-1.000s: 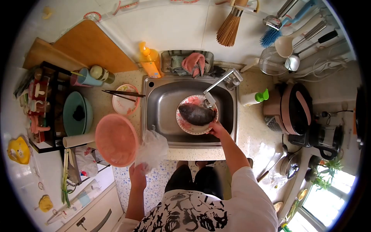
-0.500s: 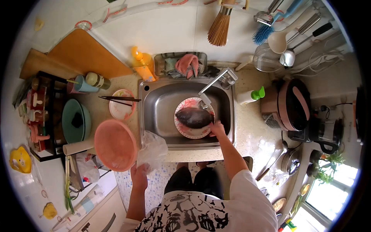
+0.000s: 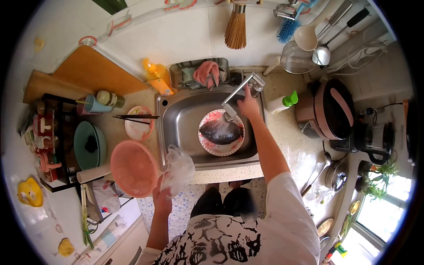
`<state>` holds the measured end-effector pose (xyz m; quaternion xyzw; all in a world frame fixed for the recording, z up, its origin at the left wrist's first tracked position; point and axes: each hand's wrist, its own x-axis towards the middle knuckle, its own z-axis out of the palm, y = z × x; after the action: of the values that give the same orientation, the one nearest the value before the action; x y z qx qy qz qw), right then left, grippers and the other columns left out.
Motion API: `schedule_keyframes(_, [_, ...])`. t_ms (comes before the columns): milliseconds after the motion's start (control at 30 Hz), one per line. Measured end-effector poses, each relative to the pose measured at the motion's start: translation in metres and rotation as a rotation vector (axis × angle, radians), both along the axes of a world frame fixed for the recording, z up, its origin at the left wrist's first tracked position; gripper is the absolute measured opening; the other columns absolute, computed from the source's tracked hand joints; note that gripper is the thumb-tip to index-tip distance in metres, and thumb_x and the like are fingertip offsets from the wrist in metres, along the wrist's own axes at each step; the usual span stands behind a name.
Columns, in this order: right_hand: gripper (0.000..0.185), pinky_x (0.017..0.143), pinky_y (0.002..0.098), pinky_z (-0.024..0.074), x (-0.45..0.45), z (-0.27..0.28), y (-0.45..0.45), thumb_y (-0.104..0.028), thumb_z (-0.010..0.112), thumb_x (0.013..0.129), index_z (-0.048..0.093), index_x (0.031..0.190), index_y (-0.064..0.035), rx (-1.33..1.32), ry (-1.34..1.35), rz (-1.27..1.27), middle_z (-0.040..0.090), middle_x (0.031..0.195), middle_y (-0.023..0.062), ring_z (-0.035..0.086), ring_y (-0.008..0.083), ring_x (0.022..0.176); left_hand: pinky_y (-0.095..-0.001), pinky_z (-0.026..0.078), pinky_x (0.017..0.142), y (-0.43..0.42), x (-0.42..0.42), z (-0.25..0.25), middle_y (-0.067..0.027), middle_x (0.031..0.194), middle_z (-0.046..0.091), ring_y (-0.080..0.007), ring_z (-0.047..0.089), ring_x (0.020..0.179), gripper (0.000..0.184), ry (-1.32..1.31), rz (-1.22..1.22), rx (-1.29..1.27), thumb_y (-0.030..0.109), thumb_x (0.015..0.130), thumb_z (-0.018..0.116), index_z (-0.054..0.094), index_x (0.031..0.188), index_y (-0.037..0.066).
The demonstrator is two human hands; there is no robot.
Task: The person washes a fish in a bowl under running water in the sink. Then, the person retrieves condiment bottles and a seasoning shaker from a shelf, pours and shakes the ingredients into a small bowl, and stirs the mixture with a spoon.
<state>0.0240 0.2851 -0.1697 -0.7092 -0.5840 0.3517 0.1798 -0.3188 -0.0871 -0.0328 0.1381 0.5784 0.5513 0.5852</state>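
Fish (image 3: 221, 134): dk grey.
Plate (image 3: 221, 151): wht w/ red-pink floral patt.
Bag (image 3: 179, 170): whitish, see-thru.
Basin (image 3: 134, 170): pink.
Sink (image 3: 183, 137): silver-grey.
Tap (image 3: 236, 92): silver.
Bowl (image 3: 138, 132): wht w/ red patt.
Chopsticks (image 3: 134, 117): blk.
Bottle (image 3: 159, 77): orange.
Cloth (image 3: 207, 74): pink.
Tub (image 3: 84, 152): teal-grn.
Shirt (image 3: 287, 216): wht w/ blk print.
Floor (image 3: 179, 215): wht w/ blue specks.

Dark-grey whole fish (image 3: 221, 132), on its side, on round white plate with red floral pattern (image 3: 221, 150). Plate inside steel sink (image 3: 181, 137). Angular silver metal faucet (image 3: 237, 92), spout over plate. Crumpled clear plastic bag (image 3: 180, 170), in left hand (image 3: 163, 201).
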Motion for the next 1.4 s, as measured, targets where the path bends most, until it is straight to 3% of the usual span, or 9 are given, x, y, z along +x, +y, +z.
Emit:
schedule_keyframes(133, [0.045,0.064,0.0306,0.0562,0.013,-0.034,-0.119,-0.007,0.058,0.093,0.055,0.138,-0.0074,0.393,0.236,-0.054,0.071,0.081,0.0105,0.068,0.0163,0.068,-0.0402,0.039,0.115,0.029,0.023,0.014,-0.0203,0.143,0.057,-0.0308,0.052,0.136,0.062,-0.116,-0.166,0.103,0.007,0.086,0.054,0.048,0.145,-0.008])
schedule_keyframes(267, [0.022,0.073,0.0328,0.0553,-0.003,0.014,-0.267,-0.010,0.050,0.097,0.067,0.105,0.0003,-0.050,0.858,-0.458,0.072,0.096,0.0072,0.068,0.0181,0.082,-0.0481,0.035,0.118,0.040,0.057,-0.015,-0.0221,0.150,0.052,-0.0351,0.049,0.139,0.064,-0.600,-0.229,0.057,0.022,0.089,0.055,0.048,0.145,-0.007])
schedule_keyframes(400, [0.046,0.107,0.0479,0.0490,-0.009,0.046,-0.344,-0.031,0.048,0.103,0.054,0.140,-0.0027,-0.540,1.843,-0.832,0.062,0.136,0.0154,0.059,0.0302,0.125,-0.0544,0.034,0.117,0.075,0.127,-0.001,-0.0174,0.151,0.052,-0.0376,0.048,0.139,0.063,-1.071,-0.301,0.002,0.032,0.092,0.054,0.049,0.147,0.001])
schedule_keyframes(633, [0.060,0.116,0.0572,0.0417,0.014,0.113,-0.346,-0.045,0.044,0.105,0.043,0.151,-0.0053,-0.177,2.286,-0.727,0.051,0.148,0.0199,0.051,0.0415,0.135,-0.0532,0.042,0.111,0.076,0.172,-0.026,-0.0154,0.144,0.059,-0.0340,0.056,0.132,0.056,-1.000,-0.506,-0.264,0.032,0.095,0.052,0.054,0.142,0.002])
schedule_keyframes(733, [0.083,0.116,0.0722,0.0281,0.044,0.113,-0.361,-0.073,0.049,0.092,0.033,0.160,-0.0269,-0.029,2.216,-0.806,0.036,0.162,0.0125,0.037,0.0451,0.144,-0.0543,0.049,0.104,0.065,0.176,-0.026,-0.0164,0.135,0.065,-0.0348,0.061,0.125,0.049,-0.821,-0.572,-0.338,0.030,0.097,0.049,0.059,0.135,0.002])
schedule_keyframes(1000, [0.073,0.112,0.0600,0.0413,0.089,0.135,-0.424,-0.064,0.042,0.101,0.033,0.160,-0.0222,0.037,1.688,-1.073,0.047,0.152,0.0181,0.048,0.0418,0.136,-0.0584,0.053,0.098,0.007,0.204,-0.004,-0.0158,0.139,0.061,-0.0358,0.061,0.125,0.048,-0.561,-0.651,-0.247,0.025,0.098,0.045,0.049,0.145,0.013])
schedule_keyframes(1167, [0.079,0.119,0.0560,0.0329,0.124,0.143,-0.496,-0.068,0.040,0.098,0.034,0.160,-0.0191,0.353,2.026,-0.640,0.039,0.160,0.0178,0.038,0.0387,0.146,-0.0573,0.055,0.094,-0.052,0.247,0.013,-0.0134,0.146,0.054,-0.0346,0.059,0.127,0.056,-0.466,-0.614,-0.190,0.021,0.100,0.041,0.037,0.156,0.025])
schedule_keyframes(1300, [0.079,0.118,0.0537,0.0346,0.131,0.153,-0.541,-0.056,0.056,0.096,0.035,0.159,-0.0128,0.339,1.458,-0.772,0.041,0.159,0.0195,0.040,0.0394,0.145,-0.0546,0.051,0.099,-0.102,0.273,0.020,-0.0084,0.149,0.052,-0.0304,0.054,0.134,0.058,-0.595,-0.647,-0.135,0.030,0.104,0.039,0.031,0.161,0.026])
schedule_keyframes(1400, [0.076,0.117,0.0531,0.0343,0.127,0.151,-0.560,-0.038,0.064,0.091,0.040,0.156,-0.0060,0.517,0.433,-0.053,0.043,0.157,0.0203,0.042,0.0403,0.143,-0.0471,0.044,0.111,-0.145,0.293,0.025,-0.0046,0.157,0.044,-0.0261,0.045,0.143,0.061,-0.674,-0.648,-0.069,0.038,0.105,0.040,0.027,0.163,0.024])
